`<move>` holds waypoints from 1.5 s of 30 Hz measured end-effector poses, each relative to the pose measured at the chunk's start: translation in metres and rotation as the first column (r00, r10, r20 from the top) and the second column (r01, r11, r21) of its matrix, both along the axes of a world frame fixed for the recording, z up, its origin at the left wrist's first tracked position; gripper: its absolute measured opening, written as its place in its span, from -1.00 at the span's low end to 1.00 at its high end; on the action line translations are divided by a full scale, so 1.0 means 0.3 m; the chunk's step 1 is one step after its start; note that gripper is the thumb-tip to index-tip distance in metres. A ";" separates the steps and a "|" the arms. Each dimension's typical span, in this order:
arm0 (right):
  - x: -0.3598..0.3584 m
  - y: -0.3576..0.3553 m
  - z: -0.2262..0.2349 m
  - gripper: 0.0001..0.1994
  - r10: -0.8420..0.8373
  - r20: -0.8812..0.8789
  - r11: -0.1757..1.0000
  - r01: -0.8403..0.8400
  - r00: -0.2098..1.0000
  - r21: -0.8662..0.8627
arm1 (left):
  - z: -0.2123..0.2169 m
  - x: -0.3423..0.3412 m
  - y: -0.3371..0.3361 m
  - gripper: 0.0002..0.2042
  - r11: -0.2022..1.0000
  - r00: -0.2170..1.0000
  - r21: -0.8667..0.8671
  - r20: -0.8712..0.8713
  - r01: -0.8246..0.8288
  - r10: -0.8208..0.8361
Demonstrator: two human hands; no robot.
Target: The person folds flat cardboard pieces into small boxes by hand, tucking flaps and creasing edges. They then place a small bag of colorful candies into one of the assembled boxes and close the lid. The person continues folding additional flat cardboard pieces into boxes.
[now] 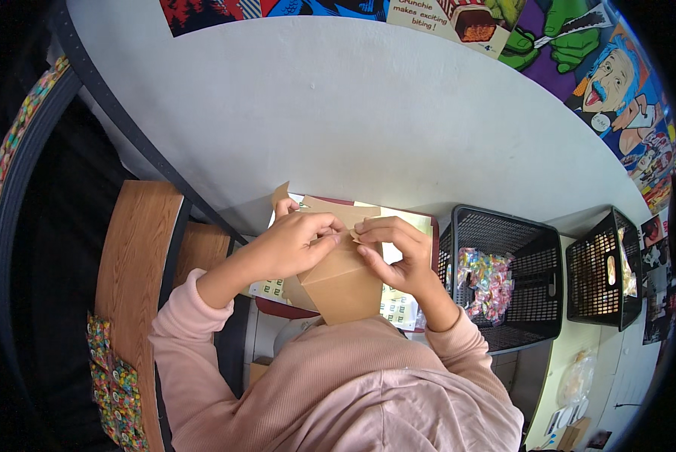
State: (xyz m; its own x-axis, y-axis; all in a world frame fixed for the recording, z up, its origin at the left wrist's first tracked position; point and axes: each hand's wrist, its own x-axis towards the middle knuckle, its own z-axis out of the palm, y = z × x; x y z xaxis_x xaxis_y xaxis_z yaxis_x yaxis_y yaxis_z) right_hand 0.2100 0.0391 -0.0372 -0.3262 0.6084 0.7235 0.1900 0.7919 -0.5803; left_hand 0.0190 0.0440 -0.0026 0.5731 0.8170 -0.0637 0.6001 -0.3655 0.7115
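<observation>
A brown cardboard box [343, 289], partly folded, stands in front of my body with creased panels and flaps. My left hand [296, 239] lies over its left side, thumb and fingers closed on the cardboard near the top edge. Across from it, my right hand [397, 250] pinches a small flap of the same box between thumb and fingers. The fingertips of both hands nearly meet at the middle of the box. Beneath it are white sheets [400, 307] with rows of small green prints. The inside of the box cannot be made out.
Right of me, a black plastic crate [537, 275] holds colourful wrapped sweets [487, 286]. A second black crate [583, 290] stands beyond it. Wood-patterned shelving [136, 248] and bags of bright sweets [117, 388] are at left. A white wall [315, 113] rises behind the work surface.
</observation>
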 end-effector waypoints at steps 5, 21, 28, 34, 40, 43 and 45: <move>0.013 0.016 -0.047 -0.90 0.021 -0.035 1.000 -0.022 0.999 -0.018 | -0.031 0.009 0.034 -0.79 0.996 1.000 -0.082 0.000 0.031 -0.031; -0.006 0.002 -0.068 -0.93 0.214 -0.014 0.965 -0.214 0.977 -0.151 | -0.118 -0.020 0.090 -0.72 0.836 0.977 -0.509 0.157 0.205 -0.145; -0.006 0.002 -0.071 -0.93 0.235 -0.025 0.956 -0.235 0.972 -0.175 | -0.128 -0.017 0.082 -0.69 0.878 0.985 -0.447 0.104 0.172 -0.140; -0.002 0.003 -0.071 -0.93 0.240 0.027 0.961 -0.233 0.970 -0.150 | -0.147 -0.023 0.083 -0.70 0.850 0.983 -0.499 0.148 0.168 -0.108; 0.000 0.001 -0.058 -0.93 0.171 0.124 0.985 -0.166 0.977 -0.056 | -0.150 -0.025 0.076 -0.71 0.838 0.985 -0.527 0.160 0.142 -0.066; 0.007 -0.004 -0.059 -0.92 0.144 0.138 0.989 -0.140 0.980 -0.040 | -0.133 -0.021 0.073 -0.75 0.837 0.982 -0.523 0.173 0.161 -0.081; 0.012 -0.008 -0.068 -0.91 0.121 0.131 0.992 -0.117 0.984 -0.038 | -0.128 -0.016 0.071 -0.77 0.836 0.979 -0.522 0.187 0.168 -0.080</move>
State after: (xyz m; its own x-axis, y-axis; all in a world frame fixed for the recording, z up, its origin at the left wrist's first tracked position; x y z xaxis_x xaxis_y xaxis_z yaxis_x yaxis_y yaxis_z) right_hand 0.2137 0.0367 -0.0576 -0.4895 0.5800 0.6511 0.1719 0.7962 -0.5801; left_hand 0.0143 0.0652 -0.0410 0.7057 0.6028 -0.3724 0.4449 0.0320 0.8950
